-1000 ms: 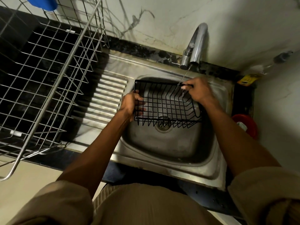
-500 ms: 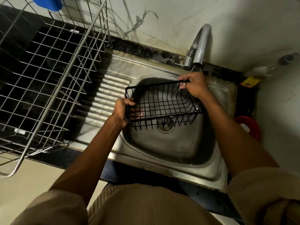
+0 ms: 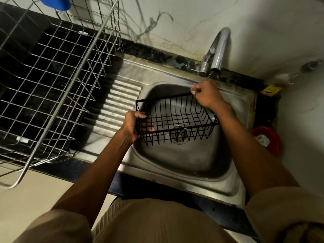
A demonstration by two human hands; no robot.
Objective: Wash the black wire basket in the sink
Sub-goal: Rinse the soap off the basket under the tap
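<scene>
Rack filled the upper left of the frame, on the dark counter. Sink sat centre-right, drain under the basket, tap at upper centre-right with a thin stream falling from the spout. Basket was held in the air over the bowl, mid-frame, mouth facing up and toward the camera, not resting on the sink floor.

Left hand gripped the basket's left end, fingers curled round the rim and showing through the wires. Right hand was clamped on the far right corner of the rim, right under the stream.

Step, by my read: rinsing, with water landing at the right hand's corner only. Most wires probably weren't reached. No soap or sponge in hand.

Next move called for shifting or tilting the basket so the stream ran across the other wires, keeping both grips firm since wet wire could slip.

Red tub sat at the right edge, yellow label above it.
</scene>
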